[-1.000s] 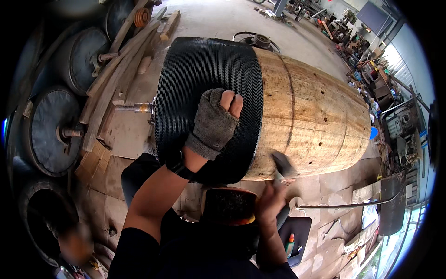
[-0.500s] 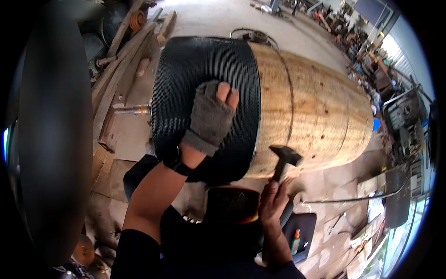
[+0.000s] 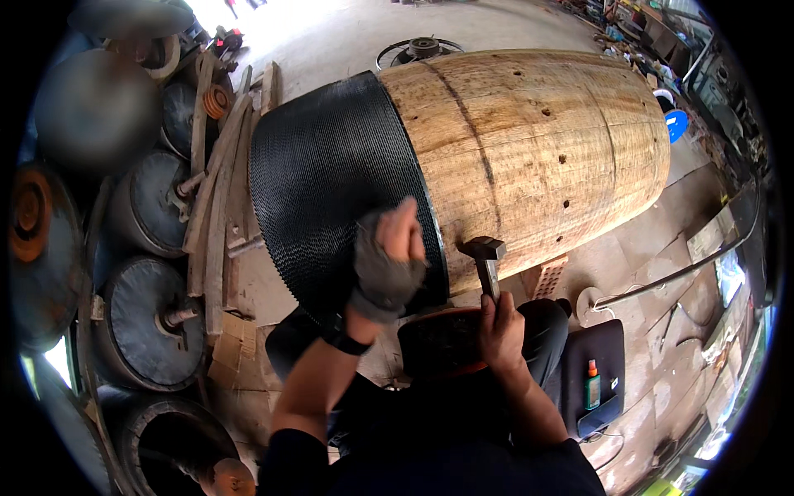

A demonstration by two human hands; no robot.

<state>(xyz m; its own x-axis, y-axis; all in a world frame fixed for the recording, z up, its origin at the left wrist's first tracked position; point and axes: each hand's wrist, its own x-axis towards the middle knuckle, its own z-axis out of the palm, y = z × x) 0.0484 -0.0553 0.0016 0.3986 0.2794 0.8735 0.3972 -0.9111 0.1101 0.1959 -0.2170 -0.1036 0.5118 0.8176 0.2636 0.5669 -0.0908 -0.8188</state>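
Floor beneath pitted wooden drum, ribbed black band; right fingers round hammer, left fingers, grip unclear.

Right hand — hammer near drum

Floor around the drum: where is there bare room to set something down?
Bare floor lies between planks and wheel, beyond the drum; a smaller patch lies right, between drum and bar. Left is crowded with rollers and planks.

Left grip: one grey-brown fingerless glove, fabric; one black wristband behind it. Clothing: one dark short-sleeved top, one pair dark trousers.
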